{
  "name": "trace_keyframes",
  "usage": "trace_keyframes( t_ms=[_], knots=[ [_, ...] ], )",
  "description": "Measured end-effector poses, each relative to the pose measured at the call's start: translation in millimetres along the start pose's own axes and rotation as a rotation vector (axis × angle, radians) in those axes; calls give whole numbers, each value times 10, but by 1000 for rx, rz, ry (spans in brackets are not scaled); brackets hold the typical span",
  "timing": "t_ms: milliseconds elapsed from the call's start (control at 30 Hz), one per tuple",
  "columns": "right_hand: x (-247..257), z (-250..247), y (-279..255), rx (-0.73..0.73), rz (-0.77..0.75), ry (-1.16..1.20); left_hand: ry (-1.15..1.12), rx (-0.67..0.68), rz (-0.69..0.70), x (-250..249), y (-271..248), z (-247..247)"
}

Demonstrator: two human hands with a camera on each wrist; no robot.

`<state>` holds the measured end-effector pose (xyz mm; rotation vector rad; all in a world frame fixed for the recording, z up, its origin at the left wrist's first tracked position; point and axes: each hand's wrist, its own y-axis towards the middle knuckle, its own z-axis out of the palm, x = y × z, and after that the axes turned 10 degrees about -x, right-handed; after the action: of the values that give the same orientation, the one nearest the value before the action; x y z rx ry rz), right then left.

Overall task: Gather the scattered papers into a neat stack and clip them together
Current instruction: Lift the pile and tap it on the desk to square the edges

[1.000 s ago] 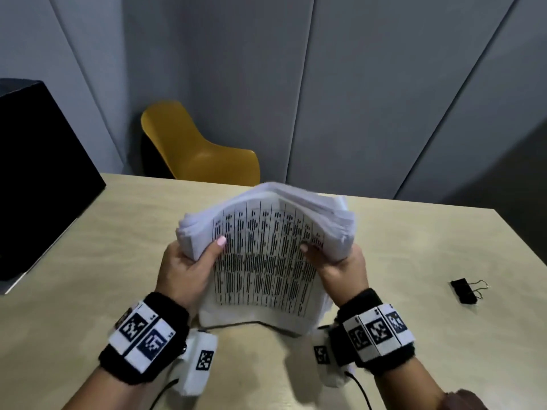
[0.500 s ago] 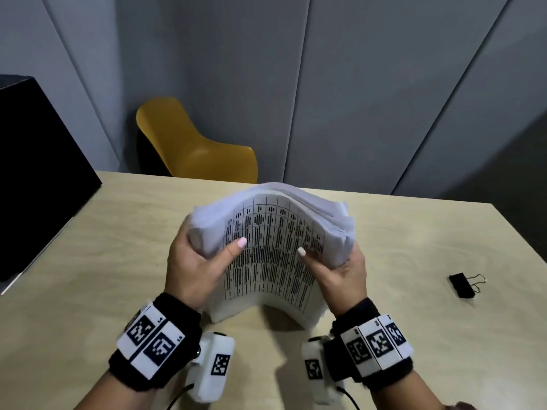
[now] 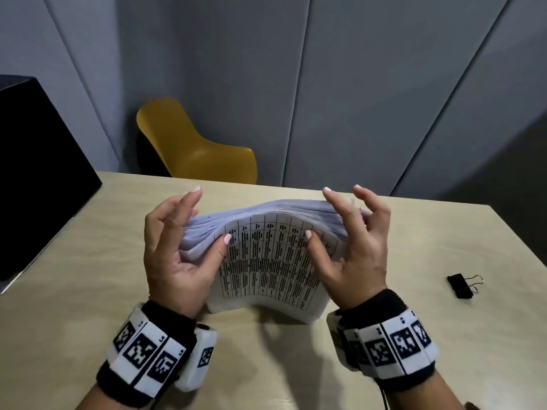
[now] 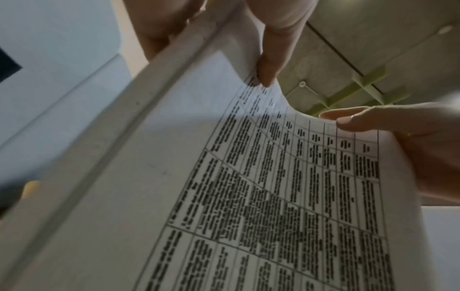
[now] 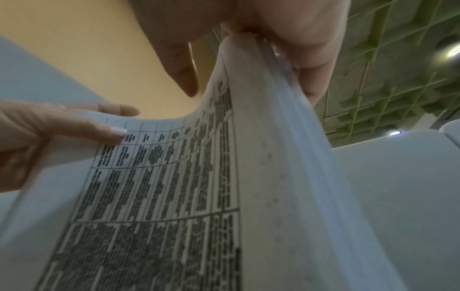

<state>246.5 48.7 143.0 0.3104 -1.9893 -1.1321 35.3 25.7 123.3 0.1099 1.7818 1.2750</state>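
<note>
A thick stack of white papers [image 3: 266, 261] stands on its lower edge on the table [image 3: 88, 261], bowed, with a printed table on the front sheet. My left hand [image 3: 207, 217] holds its left side, thumb on the front sheet, fingers loose and raised behind. My right hand [image 3: 318, 213] holds the right side the same way. The left wrist view shows the papers [image 4: 248, 196] close up with a thumb on the front. In the right wrist view the stack [image 5: 174, 196] runs up between thumb and fingers. A black binder clip [image 3: 460, 287] lies on the table to the right, untouched.
A yellow chair [image 3: 192, 143] stands behind the table's far edge. A large black box [image 3: 35, 173] sits at the table's left end. Grey wall panels close off the back.
The stack has come down onto its lower edge and stands more upright. Both hands have loosened, and their fingers have lifted from the top corners and spread.
</note>
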Motion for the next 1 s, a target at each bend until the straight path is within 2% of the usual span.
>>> trace_keyframes(
  t_ms=[200,333,433,633,800,867,933,1000],
  knots=[
    [-138,-62,-60,-94,100,81,52,-9,29,68,21,-57],
    [-125,-51,-77,-32,60,122,142,58,89,27,26,-45],
    [-182,-53,-94,-2,111,134,161,89,78,7,52,-41],
    [-189,-53,-192,24,89,150,167,94,104,34,33,-44],
    [-226,-97,-198,8,162,231,125,87,92,45,-5,-18],
    [-231,-98,-192,49,268,304,47,71,-29,56,2,-17],
    [-262,-94,-165,97,446,445,-100,72,-279,78,18,-14],
    [-310,-70,-134,212,592,595,-200,134,-482,140,15,0]
  ],
)
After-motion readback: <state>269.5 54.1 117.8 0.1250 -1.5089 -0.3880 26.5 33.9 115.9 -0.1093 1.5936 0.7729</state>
